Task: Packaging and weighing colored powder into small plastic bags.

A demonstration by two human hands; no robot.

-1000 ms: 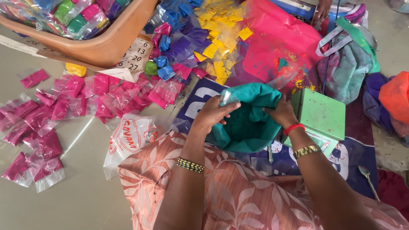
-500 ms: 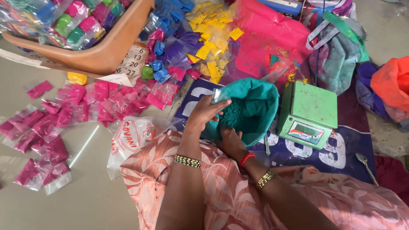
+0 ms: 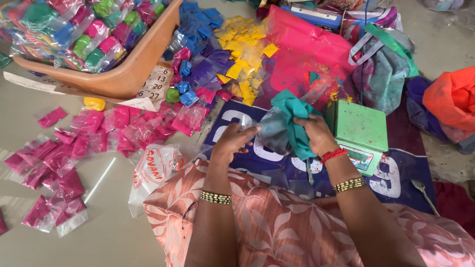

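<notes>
My right hand (image 3: 314, 132) grips the gathered top of a teal plastic bag (image 3: 292, 116) that hangs bunched and half clear below it. My left hand (image 3: 232, 141) pinches a small clear pouch (image 3: 246, 121) right beside the bag's left side. Both hands are over a dark blue printed sheet (image 3: 277, 165). A green weighing scale (image 3: 360, 129) stands just right of my right hand. Beaded bangles sit on both wrists, with a red thread on the right one.
Many pink powder packets (image 3: 74, 148) lie spread at the left. A tan tub (image 3: 123, 69) holds mixed coloured packets. Blue, purple and yellow packets (image 3: 237, 54) lie behind, beside a large pink bag (image 3: 307, 54). A spoon (image 3: 424, 190) lies at right; cloth bundles (image 3: 450, 99) beyond.
The teal bag was spread open with my right hand inside it; now its top is gathered and lifted in my right hand, and my left hand holds a small clear pouch.
</notes>
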